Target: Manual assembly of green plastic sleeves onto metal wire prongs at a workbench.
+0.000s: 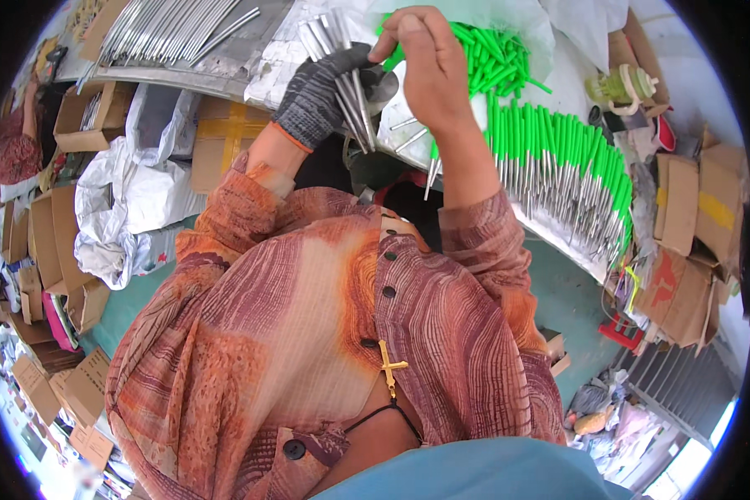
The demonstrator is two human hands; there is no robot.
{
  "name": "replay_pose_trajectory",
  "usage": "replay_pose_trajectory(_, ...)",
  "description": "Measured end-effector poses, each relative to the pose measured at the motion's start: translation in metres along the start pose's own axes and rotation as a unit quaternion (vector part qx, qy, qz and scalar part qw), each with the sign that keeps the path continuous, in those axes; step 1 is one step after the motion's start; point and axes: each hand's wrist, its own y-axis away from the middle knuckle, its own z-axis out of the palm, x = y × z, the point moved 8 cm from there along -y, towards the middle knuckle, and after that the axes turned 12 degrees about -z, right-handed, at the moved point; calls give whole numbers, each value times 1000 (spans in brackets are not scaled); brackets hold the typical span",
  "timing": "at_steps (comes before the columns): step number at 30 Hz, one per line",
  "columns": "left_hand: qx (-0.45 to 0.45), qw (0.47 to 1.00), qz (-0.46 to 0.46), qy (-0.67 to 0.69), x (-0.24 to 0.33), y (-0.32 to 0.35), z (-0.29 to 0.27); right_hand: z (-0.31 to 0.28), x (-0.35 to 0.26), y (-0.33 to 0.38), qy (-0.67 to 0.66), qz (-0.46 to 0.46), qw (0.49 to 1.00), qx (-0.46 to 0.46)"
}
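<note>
My left hand (318, 93), in a dark grey knit glove with an orange cuff, is closed around a bundle of shiny metal rods (354, 108) that stick out above and below the fist. Close beside it, my bare right hand (433, 71) is raised with its fingers bent together toward the glove's fingertips. Whatever those fingers hold, if anything, is hidden. Behind the right hand lies a heap of loose green plastic sleeves (496, 58). To the right, many metal rods with green sleeves on one end (558, 158) lie in rows along the white-covered table edge.
Bare metal rods (162, 29) lie side by side on the table at the far left. Cardboard boxes (92, 117) and white plastic bags (121, 208) stand below it. At right are a green-tinted bottle (621, 87), more cartons (683, 200) and a red object (621, 332).
</note>
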Motion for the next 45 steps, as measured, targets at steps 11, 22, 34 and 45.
replay_pose_trajectory(11, 71, 906, -250, 334, -35, -1, -28, -9, 6, 24, 282, -82, 956, -8)
replay_pose_trajectory(22, 174, 937, -175, 246, -22, 2, -53, -132, 161, 142, 487, 314, 782, -232)
replay_pose_trajectory(34, 215, 963, -8, 163, 14, -3, -44, -108, 218, 117, 442, 309, 828, -150)
replay_pose_trajectory(45, 101, 995, 10, 6, 30, 15, 6, -73, 32, 42, -156, 178, 932, 273)
